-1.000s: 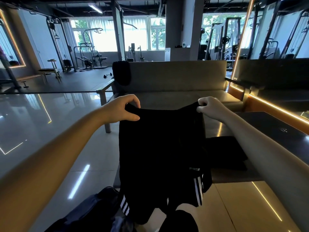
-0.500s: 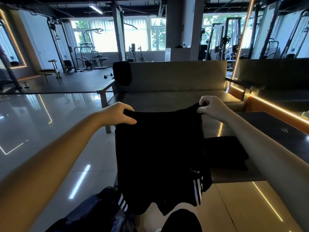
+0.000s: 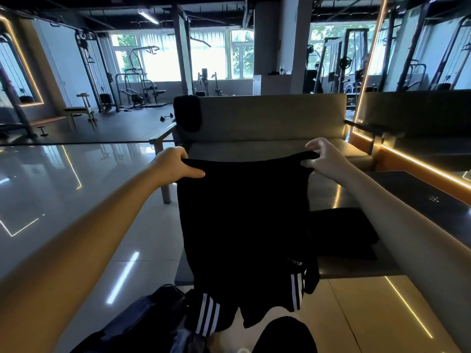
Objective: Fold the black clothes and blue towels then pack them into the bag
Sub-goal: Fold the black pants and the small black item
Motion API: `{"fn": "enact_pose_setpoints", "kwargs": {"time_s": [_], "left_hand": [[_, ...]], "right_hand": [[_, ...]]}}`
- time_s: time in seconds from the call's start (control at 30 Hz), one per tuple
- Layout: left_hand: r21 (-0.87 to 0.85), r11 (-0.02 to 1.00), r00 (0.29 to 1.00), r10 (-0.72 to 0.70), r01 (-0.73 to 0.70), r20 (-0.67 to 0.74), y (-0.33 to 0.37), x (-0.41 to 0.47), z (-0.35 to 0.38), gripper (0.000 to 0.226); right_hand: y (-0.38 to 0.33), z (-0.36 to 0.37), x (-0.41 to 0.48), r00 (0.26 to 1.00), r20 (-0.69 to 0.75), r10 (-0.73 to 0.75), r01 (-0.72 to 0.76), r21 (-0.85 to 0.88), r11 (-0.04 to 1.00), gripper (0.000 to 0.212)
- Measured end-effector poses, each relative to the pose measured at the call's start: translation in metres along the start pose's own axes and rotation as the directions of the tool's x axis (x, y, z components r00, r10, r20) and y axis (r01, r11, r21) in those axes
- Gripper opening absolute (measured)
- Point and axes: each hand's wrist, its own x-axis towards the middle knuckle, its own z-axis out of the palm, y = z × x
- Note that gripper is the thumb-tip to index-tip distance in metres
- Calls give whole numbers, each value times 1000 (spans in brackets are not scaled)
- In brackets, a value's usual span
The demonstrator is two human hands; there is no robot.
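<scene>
The left hand (image 3: 175, 163) and right hand (image 3: 322, 155) each pinch a waistband corner of the black shorts (image 3: 244, 225), hanging in the air above the bag (image 3: 142, 317); the right grip looks loose, fingers partly lifted, so that corner may slip and spoil the fold.

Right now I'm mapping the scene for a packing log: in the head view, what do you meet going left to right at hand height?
left hand → black shorts → right hand → dark tabletop
</scene>
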Motion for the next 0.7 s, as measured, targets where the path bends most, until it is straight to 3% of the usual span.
{"fn": "enact_pose_setpoints", "kwargs": {"time_s": [0.1, 0.2, 0.27, 0.37, 0.47, 0.6, 0.7], "left_hand": [[-96, 991, 993, -84, 93, 88, 4, 5, -1, 34], [-121, 974, 959, -160, 192, 235, 1, 14, -4, 24], [-164, 955, 948, -201, 246, 247, -2, 20, -3, 24], [-374, 867, 937, -255, 330, 237, -8, 30, 10, 21], [-505, 784, 928, -247, 361, 280, -17, 36, 29, 18], [-475, 812, 939, -325, 339, 112, -22, 49, 58, 8], [-457, 821, 922, -388, 343, -6, -15, 63, 78, 23]], "right_hand": [[-1, 2, 5, 1000, 13, 19, -18, -81, 997, 22], [4, 3, 6, 998, -7, 57, -58, -53, 997, 7], [11, 5, 10, 997, -22, 79, -80, -47, 996, 13], [21, 11, 16, 994, -72, 77, -87, -148, 985, 25], [27, 20, 19, 992, -118, 49, -73, -204, 976, 23], [32, 42, 27, 979, -170, 113, -145, -192, 971, 28], [32, 64, 33, 966, -183, 182, -206, -122, 971, 28]]}}
